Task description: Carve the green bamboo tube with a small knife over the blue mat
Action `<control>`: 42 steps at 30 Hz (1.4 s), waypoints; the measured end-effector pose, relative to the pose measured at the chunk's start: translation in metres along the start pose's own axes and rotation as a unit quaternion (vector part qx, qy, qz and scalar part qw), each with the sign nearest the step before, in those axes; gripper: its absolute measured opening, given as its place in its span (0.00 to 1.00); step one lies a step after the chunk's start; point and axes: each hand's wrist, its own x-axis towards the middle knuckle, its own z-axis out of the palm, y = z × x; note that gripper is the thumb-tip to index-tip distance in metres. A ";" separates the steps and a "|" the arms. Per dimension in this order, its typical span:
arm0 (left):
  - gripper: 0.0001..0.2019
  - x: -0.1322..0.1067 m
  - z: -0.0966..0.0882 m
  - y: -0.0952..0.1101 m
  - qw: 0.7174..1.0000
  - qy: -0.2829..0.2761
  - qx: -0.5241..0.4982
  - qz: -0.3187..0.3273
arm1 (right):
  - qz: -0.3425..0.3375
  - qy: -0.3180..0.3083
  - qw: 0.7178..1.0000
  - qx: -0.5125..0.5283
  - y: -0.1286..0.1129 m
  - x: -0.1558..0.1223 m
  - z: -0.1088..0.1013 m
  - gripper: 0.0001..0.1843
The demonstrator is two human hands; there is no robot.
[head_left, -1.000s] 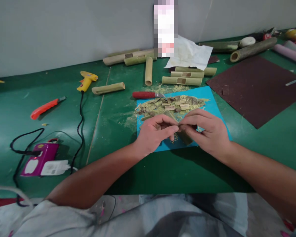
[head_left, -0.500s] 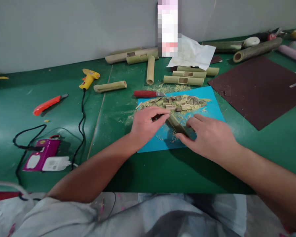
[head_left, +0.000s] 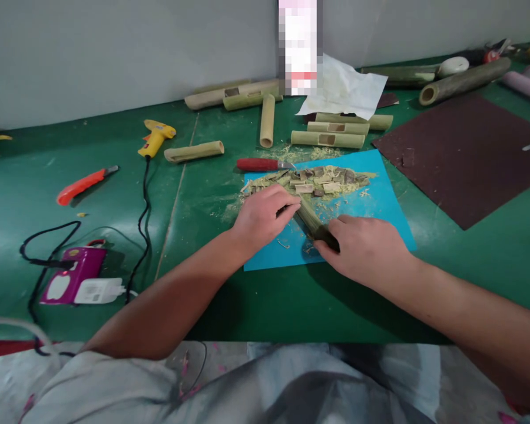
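Observation:
A green bamboo tube lies slanted between my hands over a blue sheet. My left hand pinches its far end between thumb and fingers. Around the near end my right hand is closed, thumb on one side and fingers on the other. Just beyond the tube, a heap of bamboo chips and shavings covers the far part of the sheet. A red-handled carving knife rests at the heap's back left, its blade tip by the chips.
Cut bamboo tubes lie behind the sheet, beside white paper. To the left are a yellow glue gun, an orange utility knife and a purple power strip with cords. A dark brown sheet lies right.
My right hand has closed onto the near end of the bamboo tube, its fingers coming in from the right. The tube has turned slightly; my left hand keeps its pinch.

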 end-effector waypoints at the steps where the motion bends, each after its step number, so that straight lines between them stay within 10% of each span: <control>1: 0.08 0.000 -0.001 0.002 1.000 -0.019 -0.009 0.014 | 0.004 -0.009 1.000 -0.002 -0.001 0.000 -0.001 0.17; 12: 0.12 -0.004 0.001 0.003 0.991 -0.047 0.060 0.107 | 0.058 -0.140 0.988 -0.007 -0.008 0.001 -0.015 0.18; 42: 0.16 -0.006 0.003 0.010 0.992 -0.022 0.075 0.102 | 0.064 -0.160 0.985 -0.027 -0.011 0.001 -0.018 0.19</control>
